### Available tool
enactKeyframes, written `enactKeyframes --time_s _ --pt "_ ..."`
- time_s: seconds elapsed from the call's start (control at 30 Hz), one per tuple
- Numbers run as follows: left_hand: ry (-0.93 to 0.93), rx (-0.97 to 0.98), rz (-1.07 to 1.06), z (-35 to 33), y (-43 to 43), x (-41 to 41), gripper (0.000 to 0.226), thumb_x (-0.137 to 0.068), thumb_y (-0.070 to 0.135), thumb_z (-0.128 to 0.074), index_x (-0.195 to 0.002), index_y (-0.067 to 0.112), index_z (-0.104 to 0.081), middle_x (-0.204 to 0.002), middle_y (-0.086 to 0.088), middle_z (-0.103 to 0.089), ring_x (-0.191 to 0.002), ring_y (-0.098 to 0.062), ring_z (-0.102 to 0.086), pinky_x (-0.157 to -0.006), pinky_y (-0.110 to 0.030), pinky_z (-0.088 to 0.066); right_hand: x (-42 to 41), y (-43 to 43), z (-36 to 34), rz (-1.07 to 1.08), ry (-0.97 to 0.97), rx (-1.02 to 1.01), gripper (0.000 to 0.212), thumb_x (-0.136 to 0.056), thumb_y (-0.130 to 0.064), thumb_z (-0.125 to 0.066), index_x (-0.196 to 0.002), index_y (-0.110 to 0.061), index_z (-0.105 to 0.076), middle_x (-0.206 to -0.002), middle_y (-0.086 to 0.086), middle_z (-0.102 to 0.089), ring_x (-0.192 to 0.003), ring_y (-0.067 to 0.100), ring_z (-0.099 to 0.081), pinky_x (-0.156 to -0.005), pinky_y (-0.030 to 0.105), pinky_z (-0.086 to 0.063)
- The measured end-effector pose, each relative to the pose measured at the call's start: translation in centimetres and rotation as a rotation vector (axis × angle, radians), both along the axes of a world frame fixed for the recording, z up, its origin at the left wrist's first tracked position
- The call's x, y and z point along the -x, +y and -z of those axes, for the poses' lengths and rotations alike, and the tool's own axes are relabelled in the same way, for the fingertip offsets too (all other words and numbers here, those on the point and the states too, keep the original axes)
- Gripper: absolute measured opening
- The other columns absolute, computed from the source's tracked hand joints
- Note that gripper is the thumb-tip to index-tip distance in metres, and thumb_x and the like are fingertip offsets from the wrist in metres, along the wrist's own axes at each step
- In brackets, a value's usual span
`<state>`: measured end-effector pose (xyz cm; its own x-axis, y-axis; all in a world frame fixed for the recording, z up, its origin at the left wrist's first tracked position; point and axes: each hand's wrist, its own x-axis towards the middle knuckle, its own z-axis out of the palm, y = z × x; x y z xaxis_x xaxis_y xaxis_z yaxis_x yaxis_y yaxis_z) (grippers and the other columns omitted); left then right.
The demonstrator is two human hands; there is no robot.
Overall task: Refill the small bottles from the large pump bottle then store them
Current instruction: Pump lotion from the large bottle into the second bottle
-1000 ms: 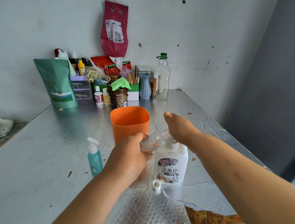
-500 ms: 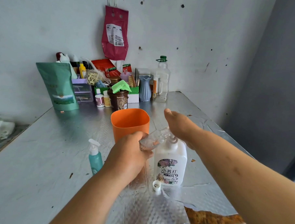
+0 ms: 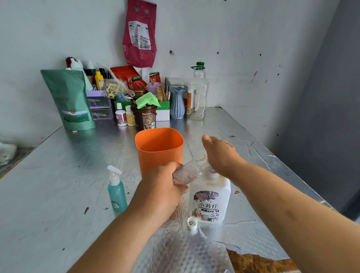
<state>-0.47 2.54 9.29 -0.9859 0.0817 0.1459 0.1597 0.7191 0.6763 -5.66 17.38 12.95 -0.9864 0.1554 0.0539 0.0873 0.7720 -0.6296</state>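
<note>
Gripping tilted clear-plastic small bottle (image 3: 189, 171), left hand (image 3: 162, 187) curled round it; right hand (image 3: 220, 156) fingers straight, palm pressing white boxy pump bottle (image 3: 210, 191) head.

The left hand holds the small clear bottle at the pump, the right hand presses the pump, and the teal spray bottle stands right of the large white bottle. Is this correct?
Not quite. The head view shows the teal spray bottle left of the large white bottle. The rest holds: the left hand holds the small clear bottle, the right hand presses on top.
</note>
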Motion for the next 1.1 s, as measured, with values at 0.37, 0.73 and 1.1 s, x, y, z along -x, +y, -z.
enactKeyframes --time_s 0.37,0.73,1.1 --pt "0.02 0.011 0.024 -1.1 -0.4 -0.3 0.033 -0.084 0.03 -0.074 -0.116 0.032 -0.063 -0.105 0.012 -0.068 -0.096 -0.013 -0.063 -0.082 -0.031 -0.051 -0.7 -0.1 -2.0 -0.118 -0.031 -0.165 0.037 -0.104 -0.019 -0.017 -0.126 -0.003 -0.042 -0.125 0.027 -0.051 -0.118 0.04 -0.048 -0.103 0.047 -0.036" --pt "0.028 -0.002 0.019 -0.1 -0.2 0.3 0.034 -0.085 0.03 -0.073 -0.117 0.032 -0.064 -0.106 0.014 -0.069 -0.097 -0.013 -0.063 -0.084 -0.032 -0.052 0.2 0.1 -0.9 -0.066 -0.049 -0.074 0.021 -0.1 -0.004 -0.019 -0.086 -0.013 -0.034 -0.088 0.009 -0.043 -0.091 0.023 -0.038 -0.086 0.037 -0.029" --pt "0.025 -0.01 0.017 -0.4 -0.1 0.0 0.032 -0.085 0.029 -0.073 -0.115 0.035 -0.063 -0.104 0.015 -0.069 -0.095 -0.011 -0.064 -0.083 -0.031 -0.052 0.0 0.3 -1.4 -0.11 0.005 -0.088 0.026 -0.104 -0.024 -0.016 -0.1 -0.012 -0.038 -0.096 0.019 -0.05 -0.092 0.027 -0.043 -0.1 0.048 -0.036"
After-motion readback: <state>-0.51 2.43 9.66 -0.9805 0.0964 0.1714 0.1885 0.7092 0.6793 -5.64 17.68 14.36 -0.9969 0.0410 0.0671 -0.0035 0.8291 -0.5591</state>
